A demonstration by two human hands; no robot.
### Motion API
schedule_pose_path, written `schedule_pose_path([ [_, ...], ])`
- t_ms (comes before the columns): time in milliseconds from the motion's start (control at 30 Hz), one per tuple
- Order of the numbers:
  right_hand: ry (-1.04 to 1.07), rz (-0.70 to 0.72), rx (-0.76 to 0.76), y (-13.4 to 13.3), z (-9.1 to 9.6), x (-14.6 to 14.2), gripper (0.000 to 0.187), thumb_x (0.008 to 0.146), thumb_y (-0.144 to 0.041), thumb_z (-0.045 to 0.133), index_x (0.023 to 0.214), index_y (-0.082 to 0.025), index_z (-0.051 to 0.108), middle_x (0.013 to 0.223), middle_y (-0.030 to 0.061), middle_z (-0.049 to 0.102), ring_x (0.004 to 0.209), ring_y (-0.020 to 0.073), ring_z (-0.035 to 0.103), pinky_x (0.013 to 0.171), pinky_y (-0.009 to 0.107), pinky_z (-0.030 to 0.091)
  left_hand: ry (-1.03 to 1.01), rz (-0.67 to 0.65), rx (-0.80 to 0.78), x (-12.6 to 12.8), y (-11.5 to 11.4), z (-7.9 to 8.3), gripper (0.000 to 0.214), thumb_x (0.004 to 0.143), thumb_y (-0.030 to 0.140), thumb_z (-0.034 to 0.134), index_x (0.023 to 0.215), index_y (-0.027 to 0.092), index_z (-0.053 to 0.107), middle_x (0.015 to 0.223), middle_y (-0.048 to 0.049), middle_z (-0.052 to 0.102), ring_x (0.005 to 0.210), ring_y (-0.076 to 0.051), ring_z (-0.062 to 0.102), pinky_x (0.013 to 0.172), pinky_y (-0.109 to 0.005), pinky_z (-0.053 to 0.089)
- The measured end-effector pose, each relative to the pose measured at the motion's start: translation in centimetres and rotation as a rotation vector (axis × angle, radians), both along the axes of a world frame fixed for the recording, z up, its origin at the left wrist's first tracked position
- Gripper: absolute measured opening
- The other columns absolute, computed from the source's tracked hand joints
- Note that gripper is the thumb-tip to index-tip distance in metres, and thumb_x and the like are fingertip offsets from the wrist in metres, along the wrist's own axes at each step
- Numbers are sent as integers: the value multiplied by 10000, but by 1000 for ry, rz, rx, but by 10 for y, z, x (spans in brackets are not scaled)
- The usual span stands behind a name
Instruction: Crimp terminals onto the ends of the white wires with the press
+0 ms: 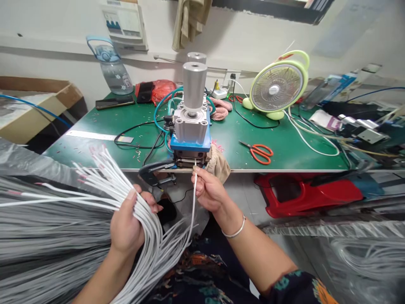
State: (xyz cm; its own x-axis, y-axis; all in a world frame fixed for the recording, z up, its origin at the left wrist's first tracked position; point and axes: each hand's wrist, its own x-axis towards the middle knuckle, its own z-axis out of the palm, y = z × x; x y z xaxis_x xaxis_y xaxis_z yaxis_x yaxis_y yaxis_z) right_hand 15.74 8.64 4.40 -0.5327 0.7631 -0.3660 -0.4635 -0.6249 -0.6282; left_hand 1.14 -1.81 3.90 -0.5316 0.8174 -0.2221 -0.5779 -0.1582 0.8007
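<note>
My left hand (pixel 128 221) is wrapped round a thick bundle of white cables (pixel 147 226), whose reddish-tipped ends fan out up and to the left. Between thumb and fingers, my right hand (pixel 209 190) pinches a single white cable (pixel 193 198). The upper end of that cable goes into the front of a pneumatic press (pixel 191 126) with a blue plate and silver cylinders; its tip is hidden inside. Lower down, the cable curves back toward the bundle over my lap.
Orange-handled scissors (pixel 261 153), a green fan (pixel 278 88), a steel ruler (pixel 99 136) and a phone (pixel 114 102) are on the green table (pixel 230 143). A black clamp (pixel 155 171) grips its front edge. Below right stands a red stool (pixel 310 194). More cables (pixel 63 236) lie at left.
</note>
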Motion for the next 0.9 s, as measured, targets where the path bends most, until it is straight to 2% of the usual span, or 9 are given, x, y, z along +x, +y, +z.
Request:
schedule_pose_path([
  [133, -96, -11, 174, -1, -9, 4, 271, 703, -373, 661, 637, -134, 552, 428, -47, 516, 328, 43, 430, 346, 150, 378, -35, -24, -117, 1, -2, -9, 212, 639, 251, 698, 794, 162, 584, 677, 21, 619, 555, -131, 593, 537, -281, 535],
  [267, -237, 68, 358, -7, -16, 13, 270, 704, -378, 664, 626, -129, 594, 470, -12, 558, 374, 60, 483, 384, 172, 416, 0, -101, -201, 6, -3, -21, 305, 561, 196, 761, 814, 151, 596, 659, 31, 618, 538, -124, 597, 572, -277, 533],
  [400, -303, 108, 408, -12, -20, 19, 265, 725, -379, 641, 633, -134, 599, 459, -14, 556, 362, 65, 488, 370, 171, 405, 46, -205, -240, 12, -4, -30, 303, 499, 176, 788, 709, 148, 571, 582, 44, 589, 515, -124, 588, 546, -247, 498],
  [500, -308, 112, 406, -13, -22, 20, 277, 705, -385, 658, 641, -124, 592, 480, -16, 568, 360, 69, 492, 366, 181, 419, 72, -242, -260, 14, -5, -35, 298, 482, 178, 791, 639, 150, 540, 528, 55, 553, 488, -112, 569, 523, -225, 470],
  [633, -238, 87, 320, -9, -22, 19, 276, 697, -374, 669, 651, -115, 587, 512, -10, 586, 358, 64, 490, 362, 180, 426, 91, -221, -254, 13, -7, -36, 310, 500, 190, 786, 675, 160, 532, 545, 56, 558, 497, -116, 574, 527, -233, 476],
  [767, -92, 38, 164, -3, -14, 12, 258, 698, -360, 669, 665, -120, 583, 481, -22, 574, 340, 54, 467, 353, 169, 417, 72, -127, -241, 6, -5, -27, 325, 530, 184, 779, 743, 175, 533, 589, 58, 586, 508, -115, 593, 544, -240, 504],
  [900, -38, 33, 64, 2, -8, 4, 256, 690, -350, 675, 637, -123, 571, 432, -38, 543, 325, 48, 456, 346, 152, 395, 70, -66, -227, 2, -2, -16, 302, 544, 183, 774, 723, 174, 530, 587, 59, 587, 508, -106, 593, 541, -223, 513],
])
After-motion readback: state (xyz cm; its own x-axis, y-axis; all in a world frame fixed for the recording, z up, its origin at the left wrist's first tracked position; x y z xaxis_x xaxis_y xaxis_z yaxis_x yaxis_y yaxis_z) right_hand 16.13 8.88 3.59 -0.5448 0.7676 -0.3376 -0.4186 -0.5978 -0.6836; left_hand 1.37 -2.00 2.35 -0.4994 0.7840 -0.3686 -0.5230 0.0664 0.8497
